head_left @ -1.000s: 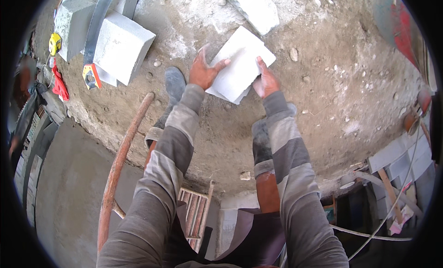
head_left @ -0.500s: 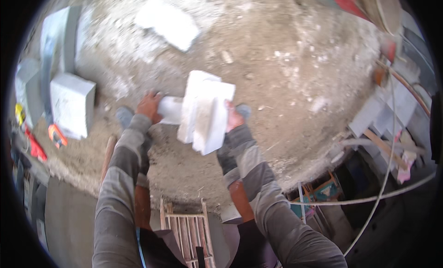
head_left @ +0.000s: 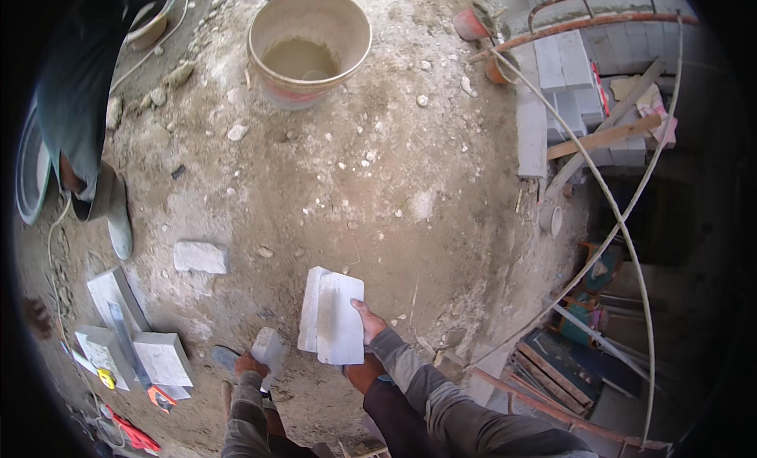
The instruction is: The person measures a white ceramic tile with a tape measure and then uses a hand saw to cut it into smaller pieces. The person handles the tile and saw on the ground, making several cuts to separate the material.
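Observation:
My right hand (head_left: 368,320) grips the right edge of two pale lightweight concrete blocks (head_left: 341,320) pressed face to face and held upright in front of me. Its thumb lies on the near block's face; the other fingers are hidden behind. Lower and to the left, my left hand (head_left: 252,366) is closed on a smaller block piece (head_left: 270,349), apart from the pair. Left of that hand, a handsaw (head_left: 162,397) with an orange handle lies across several cut blocks (head_left: 164,359). A yellow tape measure (head_left: 106,377) rests beside them.
A bucket (head_left: 309,87) holding greyish liquid stands ahead. Another person's boot (head_left: 119,221) is at the left. A loose block (head_left: 200,257) lies on the dirt. Stacked blocks (head_left: 564,64), crossing ropes (head_left: 623,219) and a rusty rail (head_left: 544,417) border the right.
My view has swung up and right, bringing in the bucket and the other person. My hands have moved apart; the left one with its piece is now clear of the blocks in my right.

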`<state>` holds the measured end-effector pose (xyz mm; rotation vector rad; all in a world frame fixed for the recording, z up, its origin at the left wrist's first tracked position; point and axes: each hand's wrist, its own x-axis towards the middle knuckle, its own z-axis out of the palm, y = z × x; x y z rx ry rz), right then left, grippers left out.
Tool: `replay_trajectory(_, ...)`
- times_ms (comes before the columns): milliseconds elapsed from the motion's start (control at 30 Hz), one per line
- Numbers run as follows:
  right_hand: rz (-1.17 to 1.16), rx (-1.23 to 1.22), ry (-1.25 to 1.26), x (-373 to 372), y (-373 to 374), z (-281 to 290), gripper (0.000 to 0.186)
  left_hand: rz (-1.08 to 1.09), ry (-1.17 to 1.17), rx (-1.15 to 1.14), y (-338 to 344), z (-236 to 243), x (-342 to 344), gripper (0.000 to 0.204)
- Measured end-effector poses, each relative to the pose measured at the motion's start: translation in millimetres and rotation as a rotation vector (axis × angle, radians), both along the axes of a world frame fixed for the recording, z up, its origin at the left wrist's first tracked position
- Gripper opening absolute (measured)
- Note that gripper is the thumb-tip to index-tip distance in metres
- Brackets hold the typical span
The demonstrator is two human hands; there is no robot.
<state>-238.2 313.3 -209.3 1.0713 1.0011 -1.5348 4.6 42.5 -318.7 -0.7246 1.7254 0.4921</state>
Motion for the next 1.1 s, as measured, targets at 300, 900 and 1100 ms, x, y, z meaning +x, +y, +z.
replay_trajectory(300, -0.29, -0.084, 0.188, -64.3, 81.5, 152.6, 0.064, 0.098, 0.168, -0.36, -76.7, 239.3, -47.9, 0.087)
replay_trajectory(900, -0.42, -0.086, 0.348, -317.2, 165.7, 298.0, 0.065, 0.097, -0.011, -0.253, -27.4, 301.8, -161.2, 0.104)
replay_trajectory(1100, -0.418, -0.029, 0.333, -433.6, 156.7, 275.3, 0.062, 0.061, 0.078, -0.229, -7.8, 275.3, -378.5, 0.095)
